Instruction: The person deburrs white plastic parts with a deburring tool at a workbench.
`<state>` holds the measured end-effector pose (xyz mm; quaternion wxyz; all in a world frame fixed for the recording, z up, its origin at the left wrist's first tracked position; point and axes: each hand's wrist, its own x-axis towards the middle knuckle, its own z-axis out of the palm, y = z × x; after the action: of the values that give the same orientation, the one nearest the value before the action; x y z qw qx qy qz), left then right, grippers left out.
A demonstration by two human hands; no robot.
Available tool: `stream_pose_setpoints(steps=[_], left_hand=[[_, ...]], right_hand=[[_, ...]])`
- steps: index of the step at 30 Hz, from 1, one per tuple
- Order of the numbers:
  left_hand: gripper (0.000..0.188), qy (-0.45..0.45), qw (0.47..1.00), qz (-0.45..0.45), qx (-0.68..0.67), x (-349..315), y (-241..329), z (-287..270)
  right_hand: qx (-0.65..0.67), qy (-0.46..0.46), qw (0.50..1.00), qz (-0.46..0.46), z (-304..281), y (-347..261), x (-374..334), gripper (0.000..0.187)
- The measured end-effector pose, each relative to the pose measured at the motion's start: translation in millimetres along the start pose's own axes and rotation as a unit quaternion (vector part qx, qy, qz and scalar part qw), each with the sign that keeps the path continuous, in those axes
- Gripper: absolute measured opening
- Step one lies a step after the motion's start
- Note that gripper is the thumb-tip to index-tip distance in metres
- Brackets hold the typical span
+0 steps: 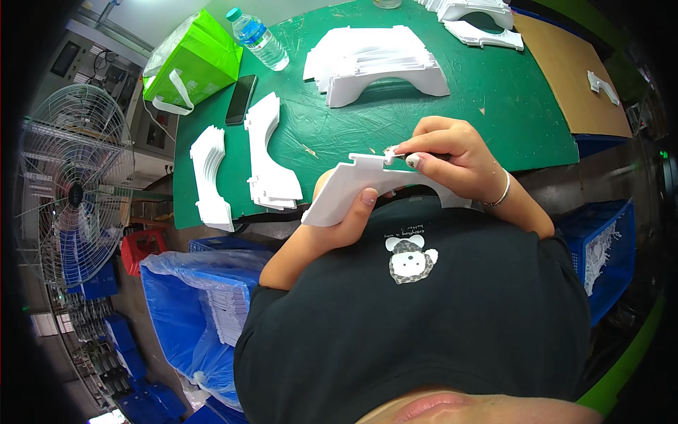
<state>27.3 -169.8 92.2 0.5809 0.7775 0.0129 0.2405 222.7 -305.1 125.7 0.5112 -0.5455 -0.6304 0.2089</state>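
A white arched plastic part is held up in front of my shirt, just off the table's near edge. My left hand is closed round its left end, with the thumb on the near face and the other fingers mostly hidden behind. Pinched in my right hand is a slim dark-handled tool, its kind unclear. The right fingertips meet a small white tab at the part's upper edge. Whether that tab is attached or loose I cannot tell.
Stacks of similar white parts stand on the green table: two at left, a large stack ahead, more at far right. A phone, water bottle and green bag sit far left. Blue crates flank me; cardboard lies right.
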Motion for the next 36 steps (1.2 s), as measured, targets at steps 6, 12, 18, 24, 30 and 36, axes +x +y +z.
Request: stream_pose_setpoints(steps=[6, 12, 18, 24, 30, 36], left_hand=[[0.029, -0.005, 1.0, 0.001, -0.017, 0.2, 1.8, -1.3], [0.039, -0.097, 0.978, 0.137, 0.124, 6.3, 6.2, -12.6], [0.039, -0.065, 0.991, 0.088, 0.071, 6.0, 7.4, -5.6], [0.039, -0.054, 0.995, 0.07, 0.047, 0.4, 1.6, -3.7], [0.036, -0.044, 0.995, 0.083, 0.032, 0.1, 4.7, -1.7], [0.028, -0.107, 0.971, 0.208, 0.055, 7.6, 3.7, -5.2]], right_hand=[[-0.043, 0.008, 0.999, 0.019, 2.4, -6.3, 1.4, 0.022], [-0.134, 0.047, 0.989, 0.045, 1.1, -5.0, 0.5, 0.02], [0.104, -0.023, 0.994, 0.004, -8.7, -6.1, -3.1, 0.019], [0.091, -0.058, 0.994, 0.016, -8.1, -6.6, -4.2, 0.021], [0.083, -0.059, 0.995, 0.014, -4.3, -9.8, -3.0, 0.02], [-0.125, -0.022, 0.99, 0.064, 1.3, -18.7, -2.5, 0.019]])
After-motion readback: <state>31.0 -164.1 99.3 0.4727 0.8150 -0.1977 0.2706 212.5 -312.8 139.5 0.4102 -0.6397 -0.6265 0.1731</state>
